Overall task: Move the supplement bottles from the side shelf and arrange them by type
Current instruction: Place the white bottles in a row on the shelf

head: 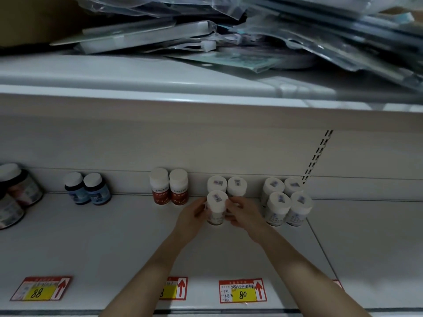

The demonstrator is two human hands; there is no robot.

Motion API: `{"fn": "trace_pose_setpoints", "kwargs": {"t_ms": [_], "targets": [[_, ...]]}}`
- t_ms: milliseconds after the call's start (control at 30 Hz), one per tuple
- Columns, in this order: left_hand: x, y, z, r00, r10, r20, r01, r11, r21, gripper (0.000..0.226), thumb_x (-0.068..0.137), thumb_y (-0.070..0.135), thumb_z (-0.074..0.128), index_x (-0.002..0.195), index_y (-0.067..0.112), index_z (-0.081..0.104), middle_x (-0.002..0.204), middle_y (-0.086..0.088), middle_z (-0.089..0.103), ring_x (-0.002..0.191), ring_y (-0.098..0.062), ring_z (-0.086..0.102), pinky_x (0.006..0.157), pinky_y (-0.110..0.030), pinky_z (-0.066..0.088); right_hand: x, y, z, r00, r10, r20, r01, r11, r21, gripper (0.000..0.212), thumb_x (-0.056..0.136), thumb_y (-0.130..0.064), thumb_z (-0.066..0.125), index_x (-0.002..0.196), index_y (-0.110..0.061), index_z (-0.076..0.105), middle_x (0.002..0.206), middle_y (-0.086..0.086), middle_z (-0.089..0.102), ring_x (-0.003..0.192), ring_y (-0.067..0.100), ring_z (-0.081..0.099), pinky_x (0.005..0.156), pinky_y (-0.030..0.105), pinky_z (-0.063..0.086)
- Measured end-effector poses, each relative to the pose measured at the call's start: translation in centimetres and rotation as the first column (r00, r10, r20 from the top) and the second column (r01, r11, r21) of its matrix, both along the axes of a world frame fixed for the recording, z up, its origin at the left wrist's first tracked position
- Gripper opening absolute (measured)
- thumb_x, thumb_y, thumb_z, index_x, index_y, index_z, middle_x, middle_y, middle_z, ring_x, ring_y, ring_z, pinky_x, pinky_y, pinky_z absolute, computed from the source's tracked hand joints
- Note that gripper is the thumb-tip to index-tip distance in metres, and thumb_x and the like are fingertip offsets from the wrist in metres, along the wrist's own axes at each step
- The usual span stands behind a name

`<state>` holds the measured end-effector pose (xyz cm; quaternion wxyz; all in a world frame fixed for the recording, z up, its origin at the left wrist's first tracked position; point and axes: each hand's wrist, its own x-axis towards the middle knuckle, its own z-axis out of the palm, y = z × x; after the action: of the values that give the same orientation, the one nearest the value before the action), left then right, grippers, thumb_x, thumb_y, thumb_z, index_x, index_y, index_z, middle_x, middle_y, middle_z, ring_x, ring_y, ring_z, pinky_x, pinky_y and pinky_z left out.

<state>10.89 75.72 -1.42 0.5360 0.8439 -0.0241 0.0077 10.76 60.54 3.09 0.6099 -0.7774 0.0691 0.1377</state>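
A white-capped supplement bottle (216, 208) stands on the white shelf (114, 236), in front of two like bottles (226, 185) at the back wall. My left hand (194, 213) holds its left side and my right hand (241, 213) holds its right side, fingers curled round it. To the right stands a cluster of several white-capped bottles with pale blue labels (286, 202). Left of my hands stand two red-labelled bottles (169, 187), and further left two dark blue bottles (88, 188).
Large dark jars (16, 193) sit at the far left edge. Price tags (242, 290) line the shelf's front lip. Above, an upper shelf (160, 97) carries a pile of plastic-wrapped packages (274, 30). A slotted upright (318, 154) runs up the back wall.
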Motion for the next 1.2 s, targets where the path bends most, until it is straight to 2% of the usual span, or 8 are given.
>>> {"fn": "trace_pose_setpoints", "kwargs": {"t_ms": [133,233,400,533,700,800,933,1200], "targets": [[-0.5,0.3,0.3,0.996,0.070,-0.058,-0.069,0.997,0.032,0.030,0.092,0.008,0.049,0.121,0.007,0.054,0.119,-0.002,0.058,0.112,-0.017,0.052,0.094,-0.019,0.038,-0.3,-0.2,0.1,0.999,-0.040,-0.005,0.040,0.999,-0.006,0.032,0.095,-0.018,0.046,0.109,0.009,0.054,0.093,0.033,0.056,0.071,0.018,0.050,0.059,0.023,0.035],[-1.2,0.4,1.6,0.989,0.151,-0.002,-0.151,0.987,0.063,0.012,0.092,0.011,0.048,0.093,0.020,0.056,0.095,0.004,0.051,0.095,-0.013,0.047,0.081,-0.018,0.033,-0.5,-0.2,0.5,0.998,-0.068,0.020,0.068,0.997,-0.020,0.025,0.094,-0.019,0.046,0.095,0.002,0.059,0.085,0.015,0.054,0.072,0.018,0.047,0.061,0.025,0.034],[-3.3,-0.2,4.6,0.972,0.203,0.115,-0.201,0.979,-0.035,0.018,0.094,0.014,0.046,0.089,0.003,0.059,0.084,-0.011,0.063,0.083,-0.022,0.059,0.078,-0.031,0.042,-1.2,-0.3,1.5,0.980,-0.125,0.155,0.143,0.984,-0.109,0.026,0.089,-0.017,0.047,0.077,0.002,0.060,0.079,0.017,0.061,0.073,0.028,0.053,0.069,0.029,0.035],[-4.8,-2.0,6.9,0.977,0.131,0.170,-0.111,0.986,-0.126,0.015,0.093,0.013,0.046,0.088,0.016,0.060,0.088,0.003,0.060,0.079,0.004,0.054,0.069,-0.005,0.038,-2.6,-1.0,2.7,0.946,-0.180,0.269,0.211,0.973,-0.093,0.028,0.089,-0.015,0.048,0.075,0.008,0.056,0.081,0.030,0.059,0.070,0.031,0.053,0.066,0.031,0.036],[-6.1,-5.3,7.5,0.985,0.021,0.172,0.006,0.988,-0.153,0.015,0.093,0.013,0.048,0.094,0.004,0.061,0.092,-0.017,0.062,0.085,-0.018,0.057,0.065,-0.016,0.040,-5.5,-3.8,3.2,0.907,-0.259,0.333,0.292,0.955,-0.054,0.028,0.090,-0.020,0.052,0.086,0.006,0.062,0.090,0.026,0.065,0.082,0.035,0.059,0.085,0.050,0.047],[-7.0,-8.0,7.8,0.985,-0.034,0.169,0.058,0.989,-0.139,0.009,0.093,0.014,0.048,0.085,0.013,0.052,0.085,-0.005,0.051,0.078,-0.011,0.048,0.062,-0.004,0.035,-7.3,-6.5,3.5,0.870,-0.342,0.356,0.372,0.928,-0.019,0.024,0.089,-0.015,0.055,0.080,0.005,0.065,0.083,0.024,0.067,0.077,0.020,0.057,0.081,0.045,0.049],[-7.7,-13.6,8.6,0.973,-0.106,0.204,0.127,0.988,-0.092,0.012,0.093,0.017,0.047,0.088,0.013,0.057,0.085,0.000,0.053,0.082,-0.007,0.049,0.060,-0.015,0.032,-9.7,-11.5,5.0,0.826,-0.440,0.351,0.458,0.888,0.034,0.018,0.087,-0.010,0.056,0.083,0.004,0.066,0.092,0.026,0.068,0.081,0.021,0.057,0.072,0.032,0.043],[-12.0,-31.1,12.2,0.934,-0.262,0.244,0.312,0.929,-0.198,0.031,0.092,0.013,0.050,0.119,-0.001,0.055,0.122,-0.012,0.060,0.108,-0.016,0.054,0.080,-0.009,0.034,-16.8,-28.2,8.6,0.728,-0.517,0.449,0.545,0.835,0.077,0.013,0.090,-0.014,0.056,0.090,-0.005,0.065,0.087,0.014,0.065,0.070,0.003,0.061,0.063,0.006,0.044]]}}
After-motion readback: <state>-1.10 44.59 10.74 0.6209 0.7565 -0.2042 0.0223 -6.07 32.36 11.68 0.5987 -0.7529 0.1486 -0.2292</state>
